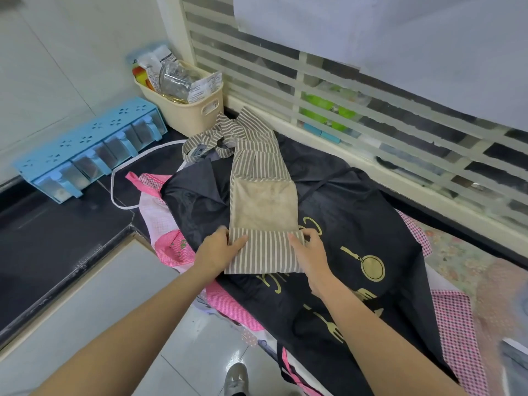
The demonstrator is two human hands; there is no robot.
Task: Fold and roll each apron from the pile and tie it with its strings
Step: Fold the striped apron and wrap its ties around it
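Note:
A striped beige apron [258, 167], folded into a long narrow strip, lies on top of a black apron [357, 224] with gold kitchen prints. Its near end [265, 251] is turned over into a first fold, just below a plain tan pocket [264, 207]. My left hand [220, 247] grips the left edge of that fold, thumb on top. At the fold's right edge my right hand [308, 250] holds the cloth the same way. The apron's strings [211, 138] lie bunched at the far end. Pink aprons [168, 224] lie under the black one.
A cream basket [194, 110] with packets and a blue spice rack [85, 150] stand at the back left on the dark counter [57, 238]. A slatted window runs along the right. Pink checked cloth [457, 324] spreads at the right. A shoe [235, 377] shows below.

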